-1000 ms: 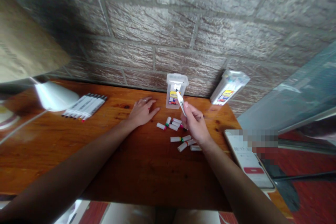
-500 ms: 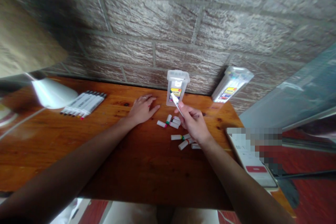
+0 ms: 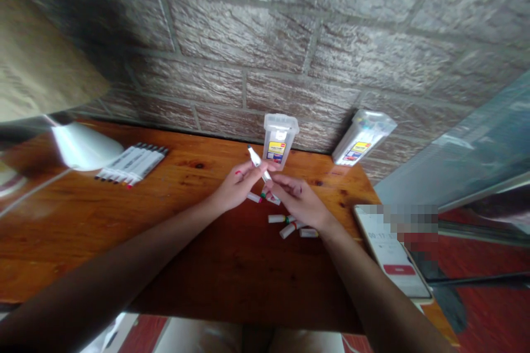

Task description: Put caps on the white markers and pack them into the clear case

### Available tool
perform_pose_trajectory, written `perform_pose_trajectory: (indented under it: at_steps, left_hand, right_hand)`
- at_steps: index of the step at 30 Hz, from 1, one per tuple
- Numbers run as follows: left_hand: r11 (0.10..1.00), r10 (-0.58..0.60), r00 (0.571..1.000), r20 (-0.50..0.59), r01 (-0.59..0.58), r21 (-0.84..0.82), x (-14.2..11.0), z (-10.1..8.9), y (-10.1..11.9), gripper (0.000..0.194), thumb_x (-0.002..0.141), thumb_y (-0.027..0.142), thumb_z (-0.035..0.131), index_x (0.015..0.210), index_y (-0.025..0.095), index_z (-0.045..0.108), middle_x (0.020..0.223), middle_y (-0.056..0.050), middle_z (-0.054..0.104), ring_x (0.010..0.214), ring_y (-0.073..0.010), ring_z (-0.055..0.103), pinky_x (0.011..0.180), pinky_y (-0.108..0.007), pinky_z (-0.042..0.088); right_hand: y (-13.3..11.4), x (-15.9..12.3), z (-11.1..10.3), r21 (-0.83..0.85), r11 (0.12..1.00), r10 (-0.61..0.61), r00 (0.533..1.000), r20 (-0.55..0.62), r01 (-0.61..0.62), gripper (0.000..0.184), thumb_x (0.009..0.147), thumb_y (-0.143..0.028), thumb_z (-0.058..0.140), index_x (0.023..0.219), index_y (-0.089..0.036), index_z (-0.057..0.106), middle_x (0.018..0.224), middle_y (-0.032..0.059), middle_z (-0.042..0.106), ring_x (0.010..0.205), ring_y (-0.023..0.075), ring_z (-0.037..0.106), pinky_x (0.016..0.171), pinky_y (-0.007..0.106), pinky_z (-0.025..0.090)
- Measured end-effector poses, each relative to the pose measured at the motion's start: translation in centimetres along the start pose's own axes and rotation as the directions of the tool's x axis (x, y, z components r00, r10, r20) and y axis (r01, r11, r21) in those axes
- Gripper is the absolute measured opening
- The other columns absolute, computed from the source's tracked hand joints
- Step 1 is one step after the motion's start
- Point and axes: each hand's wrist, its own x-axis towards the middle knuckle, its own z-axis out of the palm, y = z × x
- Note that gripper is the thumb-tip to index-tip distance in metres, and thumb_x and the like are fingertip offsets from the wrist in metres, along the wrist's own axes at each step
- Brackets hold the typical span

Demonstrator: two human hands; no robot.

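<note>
A white marker (image 3: 255, 159) with a dark tip slants up and to the left between my two hands. My left hand (image 3: 238, 185) is closed round its upper body, thumb across it. At its lower end, the fingers of my right hand (image 3: 304, 201) are closed on the marker too. Beneath and beside my right hand lie several loose white caps (image 3: 276, 219) with coloured bands, some partly hidden by the fingers. Just behind my hands stands a clear plastic case (image 3: 281, 135) with a yellow label.
A row of white markers (image 3: 134, 164) lies at the left, beside a lamp base (image 3: 85, 146). A second clear case (image 3: 364, 135), holding markers, leans near the wall at the back right. On the table's right edge rests a tablet (image 3: 393, 253). The stone-block wall (image 3: 273, 33) bounds the back.
My left hand has lifted off the table and moved right to take hold of the marker. My right hand has brought the marker slightly left and lower.
</note>
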Motion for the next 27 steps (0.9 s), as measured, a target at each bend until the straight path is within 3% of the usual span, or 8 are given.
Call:
perform_pose_trajectory:
  at_steps: [3,5,7,10,13,16,27]
  left_hand:
    - [0.988,-0.065,0.988,-0.143,0.043,-0.15,0.7,-1.0,-0.7,0.051,0.094,0.063,0.043,0.08,0.017,0.06,0.074,-0.006,0.07,0.07,-0.017,0.066,0.071,-0.03,0.055]
    - [0.991,-0.085,0.98,-0.181,0.065,-0.115,1.0,-1.7,-1.0,0.051,0.092,0.064,0.047,0.069,0.018,0.053,0.057,-0.001,0.06,0.053,-0.0124,0.056,0.055,-0.025,0.047]
    - [0.997,-0.072,0.991,-0.112,0.068,-0.032,1.0,-2.3,-1.1,0.053,0.092,0.062,0.047,0.061,0.019,0.047,0.049,0.002,0.052,0.047,-0.0096,0.048,0.049,-0.023,0.041]
    - [0.996,-0.093,0.985,0.143,0.091,0.018,0.6,-2.8,-0.7,0.052,0.093,0.058,0.047,0.06,0.019,0.046,0.046,0.003,0.049,0.043,-0.0082,0.045,0.045,-0.021,0.037]
    - [0.99,-0.141,0.911,0.388,0.119,0.079,0.2,-3.1,-0.2,0.043,0.093,0.054,0.051,0.069,0.018,0.055,0.047,0.004,0.053,0.041,-0.0081,0.046,0.041,-0.02,0.033]
    - [0.985,-0.144,0.862,0.486,0.079,0.152,0.1,-3.2,-0.3,0.039,0.094,0.051,0.051,0.079,0.017,0.064,0.049,0.003,0.057,0.043,-0.0088,0.051,0.04,-0.019,0.033]
    - [0.984,-0.099,0.883,0.459,0.017,0.178,0.3,-2.6,-1.4,0.042,0.096,0.049,0.049,0.081,0.014,0.068,0.058,0.0,0.061,0.05,-0.0094,0.054,0.047,-0.019,0.038]
  right_hand:
    - [-0.3,0.0,-2.9,-0.189,0.982,-0.003,0.994,-0.111,-0.019,0.03,0.086,-0.048,0.065,0.095,-0.022,0.074,0.089,0.0029,0.073,0.076,0.0161,0.063,0.071,0.03,0.05]
    - [-0.3,-0.3,-5.2,-0.361,0.932,-0.031,0.981,-0.191,-0.041,0.027,0.08,-0.048,0.072,0.086,-0.022,0.075,0.082,0.0036,0.073,0.068,0.0161,0.06,0.064,0.03,0.048]
    - [0.0,-0.7,-7.2,-0.486,0.868,-0.014,0.973,-0.231,-0.103,0.029,0.075,-0.049,0.076,0.085,-0.021,0.076,0.081,0.004,0.073,0.066,0.016,0.059,0.063,0.03,0.047]
    - [0.3,-1.2,-8.8,-0.486,0.856,0.099,0.978,-0.181,-0.177,0.038,0.067,-0.049,0.081,0.091,-0.02,0.075,0.085,0.0038,0.072,0.072,0.0166,0.061,0.065,0.029,0.048]
    - [0.3,-1.5,-8.9,-0.463,0.853,0.193,0.97,-0.149,-0.241,0.04,0.057,-0.044,0.087,0.087,-0.019,0.074,0.079,0.0025,0.07,0.071,0.0159,0.061,0.062,0.026,0.046]
    - [0.2,-1.7,-8.5,-0.44,0.856,0.255,0.962,-0.094,-0.27,0.038,0.055,-0.036,0.087,0.085,-0.018,0.072,0.072,0.0001,0.068,0.063,0.0136,0.059,0.055,0.023,0.043]
    - [1.4,-1.2,-7.7,-0.494,0.81,0.284,0.949,-0.139,-0.315,0.028,0.064,-0.02,0.077,0.09,-0.019,0.068,0.077,0.0005,0.07,0.068,0.0163,0.064,0.06,0.026,0.047]
